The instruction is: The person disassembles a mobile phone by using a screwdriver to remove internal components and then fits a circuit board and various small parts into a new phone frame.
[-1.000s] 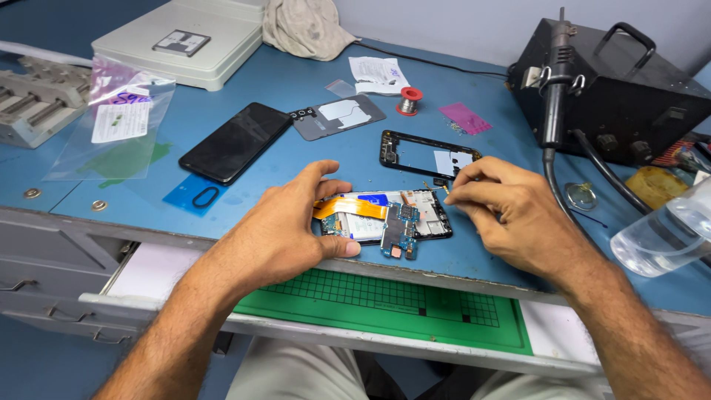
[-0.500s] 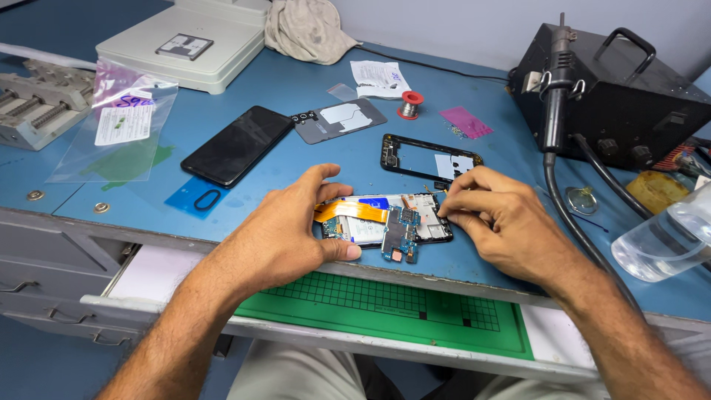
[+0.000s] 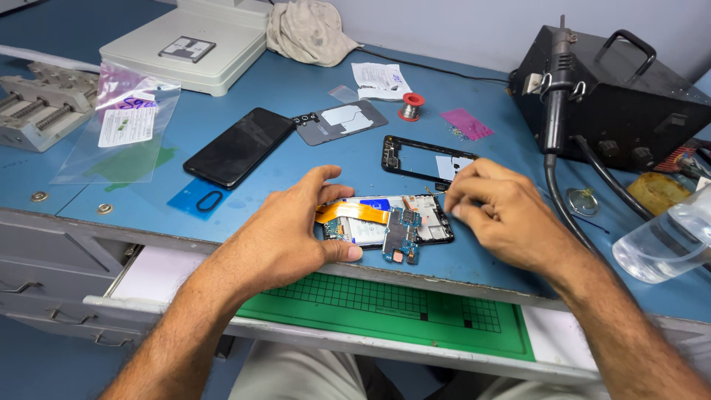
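An opened phone body lies on the blue bench near its front edge, with an orange flex cable and a green circuit board showing. My left hand rests on its left end, thumb along the near side and fingers over the top, holding it down. My right hand sits at its right end with the fingertips pinched together over the top right corner. I cannot tell whether anything small is between those fingertips.
A black phone frame lies just behind. Farther left are a black screen panel, a grey back cover and a clear plastic bag. A black hot-air station stands at the right, a plastic bottle beside it. A green cutting mat lies in the open drawer.
My right hand has shifted slightly left and down onto the phone body's right corner. My left hand has stayed in place on the phone.
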